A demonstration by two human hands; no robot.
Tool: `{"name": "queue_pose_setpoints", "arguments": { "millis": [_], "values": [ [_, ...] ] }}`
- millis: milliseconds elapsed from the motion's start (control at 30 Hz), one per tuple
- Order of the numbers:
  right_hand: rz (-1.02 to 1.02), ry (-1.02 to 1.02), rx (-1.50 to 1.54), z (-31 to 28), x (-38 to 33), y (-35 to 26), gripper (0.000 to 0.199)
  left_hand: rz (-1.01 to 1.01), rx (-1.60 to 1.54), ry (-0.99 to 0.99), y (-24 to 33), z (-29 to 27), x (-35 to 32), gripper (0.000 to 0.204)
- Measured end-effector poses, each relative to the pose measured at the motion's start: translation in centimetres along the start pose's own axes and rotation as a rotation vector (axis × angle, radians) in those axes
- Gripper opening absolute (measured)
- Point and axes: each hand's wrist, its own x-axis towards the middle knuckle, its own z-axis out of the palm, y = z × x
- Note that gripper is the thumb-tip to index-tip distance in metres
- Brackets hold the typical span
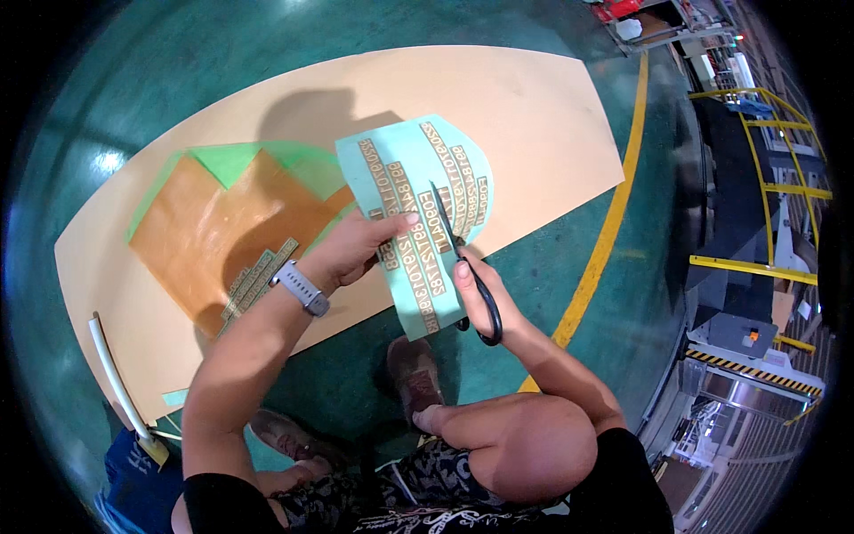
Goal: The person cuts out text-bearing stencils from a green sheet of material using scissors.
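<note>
A pale turquoise sheet [411, 303] bearing rows of cut-out numbers and letters hangs above the floor, gripped at its left side by my left hand [360, 242], thumb on top. My right hand [479, 289] is closed round the black handles of a pair of scissors [481, 298]. The blades lie over the sheet, pointing up and left between two rows of characters. Whether the lower blade is under the sheet, I cannot tell. Left of my hands, a brown-orange sheet [196, 240] rests on a bright green translucent sheet [227, 165]. Cut-out character strips [258, 283] lie on the brown sheet.
Beneath everything is a large tan board [534, 98] on a green floor [569, 356]. A white tube [116, 374] and dark blue cloth [138, 481] are at lower left. A yellow floor line [605, 240] runs along the right, with yellow rails [752, 270] and machinery beyond it.
</note>
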Motion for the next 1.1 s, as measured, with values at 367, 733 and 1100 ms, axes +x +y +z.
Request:
{"name": "queue_pose_setpoints", "arguments": {
  "millis": [367,733,1100],
  "values": [
    [0.046,-0.013,0.088,0.4,2.8,-0.9,0.050,-0.061,-0.058,0.077,2.5,-1.2,0.4,0.040],
    [0.115,0.064,0.194,1.6,2.4,5.2,0.047,-0.190,0.057,0.033,-2.1,-1.3,2.6,0.046],
    [0.217,-0.086,0.326,2.1,3.7,6.0,0.064,-0.227,0.081,0.029,-3.3,-2.7,2.2,0.039]
  ]
}}
